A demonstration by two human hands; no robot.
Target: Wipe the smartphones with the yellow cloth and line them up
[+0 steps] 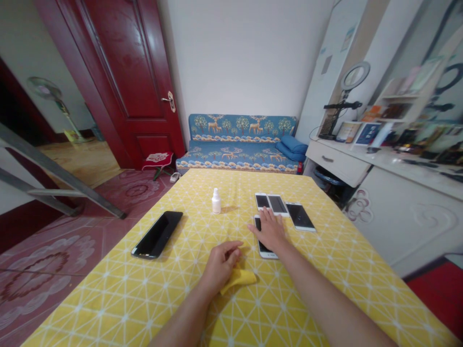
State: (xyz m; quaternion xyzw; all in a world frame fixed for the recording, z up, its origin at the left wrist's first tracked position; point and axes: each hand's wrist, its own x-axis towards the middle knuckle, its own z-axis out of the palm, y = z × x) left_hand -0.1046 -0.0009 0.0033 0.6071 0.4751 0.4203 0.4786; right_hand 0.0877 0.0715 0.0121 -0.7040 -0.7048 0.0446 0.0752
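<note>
**Your left hand curls at a yellow cloth; your right hand spreads over the front phone**

Nearest you, your left hand is half curled, thumb and fingers bent toward each other, just above the yellow tablecloth. The yellow cloth sticks out from beneath it on the right; you cannot tell from here whether your other fingers grip it.

A little farther on, your right hand lies palm down with its fingers extended and its thumb out to the left, grasping nothing. It covers much of the front phone, which lies face up with its white lower edge toward you.

To your left, a larger black device lies slantwise, screen up, well apart from both hands.

Beyond your right fingertips you have three more phones, face up: a small white phone, a middle white phone close beside it, and a right-hand phone set at a slant. Left of these, a white spray bottle stands upright.

Past the table, you face a blue sofa patterned with deer and trees, with a dark red door to its left and a white dressing table to its right.
</note>
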